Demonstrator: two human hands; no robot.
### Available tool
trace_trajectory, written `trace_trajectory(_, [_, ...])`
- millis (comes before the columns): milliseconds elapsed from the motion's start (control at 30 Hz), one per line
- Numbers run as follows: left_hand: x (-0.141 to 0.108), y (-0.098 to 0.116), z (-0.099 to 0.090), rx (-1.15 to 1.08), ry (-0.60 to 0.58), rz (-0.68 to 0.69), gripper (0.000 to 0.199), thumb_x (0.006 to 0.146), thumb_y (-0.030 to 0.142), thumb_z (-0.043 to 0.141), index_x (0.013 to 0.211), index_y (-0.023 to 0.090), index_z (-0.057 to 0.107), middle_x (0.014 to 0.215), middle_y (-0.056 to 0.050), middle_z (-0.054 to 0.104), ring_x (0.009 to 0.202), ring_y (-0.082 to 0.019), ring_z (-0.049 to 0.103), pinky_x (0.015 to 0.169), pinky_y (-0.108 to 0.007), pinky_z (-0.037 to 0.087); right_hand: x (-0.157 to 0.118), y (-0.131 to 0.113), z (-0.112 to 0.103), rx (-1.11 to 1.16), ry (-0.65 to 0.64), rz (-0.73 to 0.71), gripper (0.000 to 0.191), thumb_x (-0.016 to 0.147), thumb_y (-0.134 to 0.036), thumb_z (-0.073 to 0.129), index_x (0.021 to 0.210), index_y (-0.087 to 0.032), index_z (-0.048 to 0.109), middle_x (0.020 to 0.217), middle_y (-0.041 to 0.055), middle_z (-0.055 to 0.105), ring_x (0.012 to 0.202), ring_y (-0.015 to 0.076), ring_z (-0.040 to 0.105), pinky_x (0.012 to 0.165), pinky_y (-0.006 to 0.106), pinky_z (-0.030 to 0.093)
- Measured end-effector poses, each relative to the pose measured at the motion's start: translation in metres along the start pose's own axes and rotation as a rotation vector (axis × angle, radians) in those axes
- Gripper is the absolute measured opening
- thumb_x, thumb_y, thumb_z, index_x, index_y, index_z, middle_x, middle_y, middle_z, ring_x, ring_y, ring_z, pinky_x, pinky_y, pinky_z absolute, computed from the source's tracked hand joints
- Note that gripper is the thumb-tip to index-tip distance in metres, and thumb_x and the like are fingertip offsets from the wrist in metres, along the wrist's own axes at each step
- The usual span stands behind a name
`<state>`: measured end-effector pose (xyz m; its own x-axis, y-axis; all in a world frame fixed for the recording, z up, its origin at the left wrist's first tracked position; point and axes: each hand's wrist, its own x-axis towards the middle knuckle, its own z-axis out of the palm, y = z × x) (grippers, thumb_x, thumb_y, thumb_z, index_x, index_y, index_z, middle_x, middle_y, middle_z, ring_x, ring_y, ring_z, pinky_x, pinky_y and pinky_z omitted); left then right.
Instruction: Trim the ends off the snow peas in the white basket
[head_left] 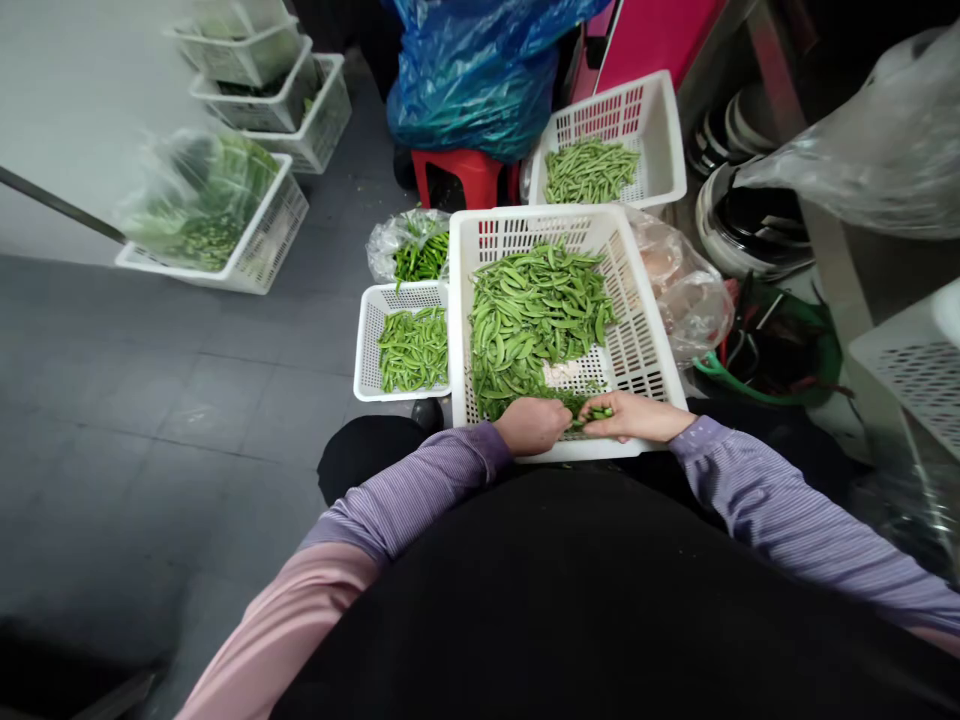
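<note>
A large white slotted basket (652,345) rests across my lap with a heap of green pea pods (540,300) in it. Both my hands are over its near edge, almost fingertip to fingertip. My right hand (634,416) is closed round a few pea pods, whose green ends stick out at the fingers. My left hand (532,426) is pinched shut close by; whatever its fingers hold is hidden. Green trimmings (574,400) lie just beyond the fingertips. To the left stands a smaller white basket (363,350) with more pods (414,348).
Behind is another white basket (664,130) of green beans (591,170). A blue bag (472,80) sits on a red stool (459,175). Green peppers (421,258) lie in clear plastic. Stacked crates (300,140) line the left wall; a green tub (814,375) stands right.
</note>
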<state>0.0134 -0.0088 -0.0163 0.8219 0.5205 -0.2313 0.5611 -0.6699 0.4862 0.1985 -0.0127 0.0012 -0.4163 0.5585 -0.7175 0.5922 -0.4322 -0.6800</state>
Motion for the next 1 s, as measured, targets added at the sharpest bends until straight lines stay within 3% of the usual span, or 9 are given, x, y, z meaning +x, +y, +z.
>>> trace_trajectory(100, [0.0,-0.006,-0.009,-0.403,-0.038,0.024,0.023,0.084,0.023,0.039,0.074,0.012,0.055,0.068,-0.003,0.057,0.064,-0.011,0.055,0.061,-0.021,0.043,-0.001,-0.009,0.001,-0.139,0.026,-0.135,0.031,0.054,-0.038,0.072,0.072,-0.017,0.06,0.055,-0.0044,0.052,0.05,0.0093,0.045,0.048,0.022,0.033])
trace_trajectory(233, [0.002,-0.01,-0.016,-0.914,0.065,-0.108,0.032,0.088,0.028,0.025,0.077,0.013,0.05,0.054,0.004,0.047,0.043,-0.005,0.044,0.048,-0.017,0.039,0.008,-0.011,0.009,0.191,0.266,-0.33,0.027,0.059,-0.038,0.07,0.07,-0.018,0.055,0.055,-0.0045,0.052,0.05,0.009,0.044,0.047,0.022,0.033])
trace_trajectory(333, [0.005,-0.009,-0.009,-0.786,0.119,-0.198,0.031,0.085,0.025,0.028,0.074,0.012,0.053,0.059,0.001,0.052,0.048,-0.006,0.047,0.052,-0.019,0.042,0.032,-0.004,0.008,0.617,0.641,-0.342,0.025,0.065,-0.037,0.065,0.067,-0.02,0.048,0.05,-0.0062,0.046,0.042,0.0076,0.04,0.042,0.02,0.033])
trace_trajectory(433, [0.006,-0.008,0.004,-0.354,-0.02,-0.202,0.027,0.08,0.022,0.038,0.068,0.011,0.06,0.068,-0.005,0.058,0.067,-0.013,0.056,0.066,-0.025,0.046,0.063,0.004,-0.006,0.85,0.845,-0.162,0.021,0.069,-0.032,0.06,0.066,-0.02,0.043,0.055,-0.0037,0.049,0.046,0.0094,0.046,0.045,0.023,0.041])
trace_trajectory(533, [0.002,-0.009,0.014,-0.139,-0.109,-0.23,0.027,0.078,0.021,0.041,0.087,0.013,0.065,0.088,-0.01,0.06,0.081,-0.017,0.059,0.075,-0.028,0.047,0.091,0.006,-0.017,0.751,0.814,-0.051,0.016,0.067,-0.024,0.062,0.07,-0.02,0.046,0.062,-0.0001,0.054,0.055,0.0135,0.053,0.053,0.028,0.047])
trace_trajectory(633, [-0.001,-0.011,0.017,-0.14,-0.027,-0.242,0.044,0.073,0.02,0.049,0.116,0.016,0.053,0.112,-0.01,0.053,0.095,-0.017,0.056,0.083,-0.027,0.045,0.113,0.004,-0.018,0.246,0.855,-0.043,0.02,0.062,-0.016,0.066,0.075,-0.02,0.052,0.074,0.0052,0.06,0.079,0.0212,0.058,0.071,0.032,0.046])
trace_trajectory(767, [0.0,-0.014,0.016,-0.133,-0.047,-0.222,0.039,0.074,0.021,0.049,0.111,0.014,0.055,0.113,-0.011,0.052,0.097,-0.018,0.056,0.084,-0.027,0.046,0.131,0.004,-0.013,-0.203,0.823,0.015,0.021,0.063,-0.013,0.065,0.083,-0.017,0.058,0.094,0.0135,0.061,0.103,0.0276,0.051,0.088,0.036,0.036])
trace_trajectory(867, [0.001,-0.015,0.011,-0.113,-0.039,-0.267,0.026,0.08,0.022,0.041,0.096,0.013,0.06,0.1,-0.01,0.059,0.089,-0.018,0.059,0.08,-0.029,0.047,0.124,0.007,-0.013,-0.135,0.814,0.05,0.025,0.064,-0.021,0.068,0.087,-0.016,0.058,0.087,0.0116,0.062,0.093,0.0249,0.055,0.081,0.035,0.041])
trace_trajectory(1000, [0.003,-0.015,0.002,-0.113,0.091,-0.395,0.027,0.086,0.025,0.033,0.094,0.013,0.056,0.088,-0.008,0.063,0.081,-0.018,0.061,0.075,-0.03,0.047,0.086,0.007,-0.01,0.466,0.569,0.066,0.027,0.064,-0.027,0.071,0.083,-0.018,0.055,0.063,-0.0001,0.056,0.055,0.0131,0.052,0.055,0.028,0.047])
